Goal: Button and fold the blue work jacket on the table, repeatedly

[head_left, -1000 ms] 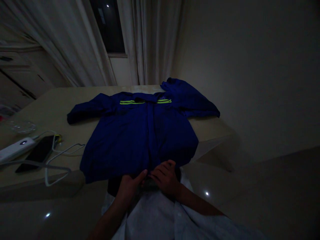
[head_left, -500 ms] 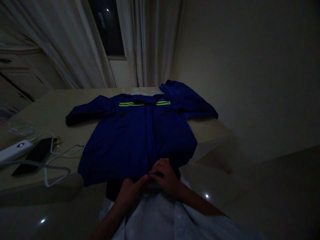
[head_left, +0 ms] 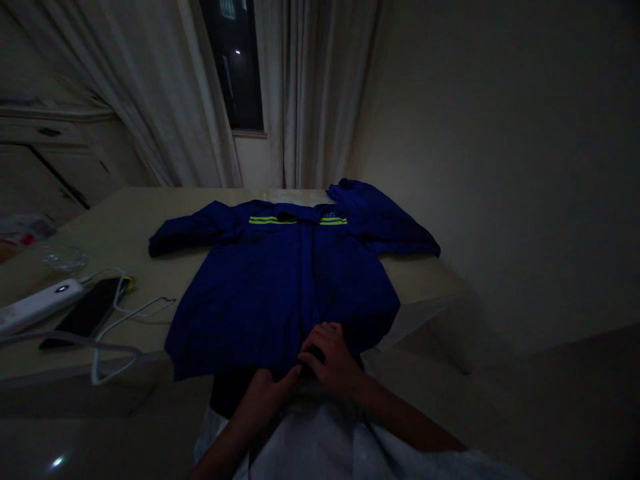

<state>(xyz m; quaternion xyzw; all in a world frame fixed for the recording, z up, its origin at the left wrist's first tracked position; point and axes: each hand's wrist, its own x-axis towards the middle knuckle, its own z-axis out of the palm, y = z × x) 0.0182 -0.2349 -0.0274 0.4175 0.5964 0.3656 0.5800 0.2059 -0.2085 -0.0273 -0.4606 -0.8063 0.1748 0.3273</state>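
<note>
A dark blue jacket (head_left: 260, 287) with yellow-green chest stripes lies spread on the table, front side up, its sleeves out to both sides and its collar at the far side. Its lower hem hangs at the near table edge. My left hand (head_left: 270, 390) grips the hem at the bottom of the front placket, thumb pointing right. Close beside it, my right hand (head_left: 329, 353) has its fingers curled over the placket's lower end, closed on the cloth. The exact spot between the fingertips is dark and partly hidden.
On the left of the table (head_left: 125, 220) lie a white power strip (head_left: 40, 305), a dark phone (head_left: 87, 313), a looped white cable (head_left: 107, 333) and a clear plastic item (head_left: 65, 259). Curtains (head_left: 315, 100) hang behind, and a wall (head_left: 500, 167) stands at the right.
The view has tilted slightly, so everything sits a little lower and to the right. Both hands stay at the jacket's hem; my right fingers have shifted slightly.
</note>
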